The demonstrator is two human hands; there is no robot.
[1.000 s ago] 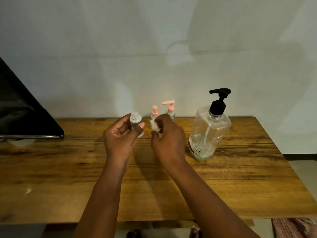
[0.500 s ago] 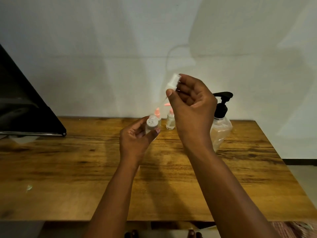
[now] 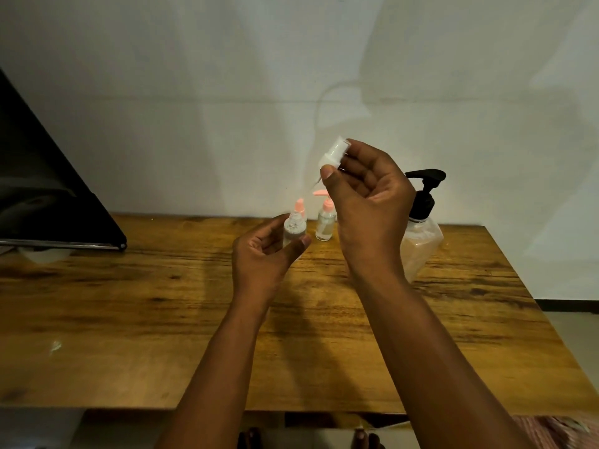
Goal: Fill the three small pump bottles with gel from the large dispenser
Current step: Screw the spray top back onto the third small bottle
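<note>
Gel dispenser [image 3: 420, 244] — the large clear bottle with the black pump — stood on the wooden table [image 3: 129, 319] towards its far right, partly hidden behind the right wrist, with open wood between it and the table's right edge. The table ran wide: bare boards lay to the left as far as a black slanted object [image 3: 48, 189] at the far left rim, and a broad strip of free wood lay between the hands and the near edge. Against the wall at the back stood two small bottles with pink tops [image 3: 325, 222], close together just left of the dispenser. The left hand [image 3: 265, 254] gripped the third small bottle [image 3: 294, 229], uncapped and upright, above the table's middle. The right hand [image 3: 369, 202] pinched its white pump cap [image 3: 332, 153] between thumb and fingers, raised well clear above the bottle, its thin tube hanging down. Compared with half a second before, the hands sat nearly as they were — the cap held at much the same height, the bottle's open mouth a little plainer to see.
</note>
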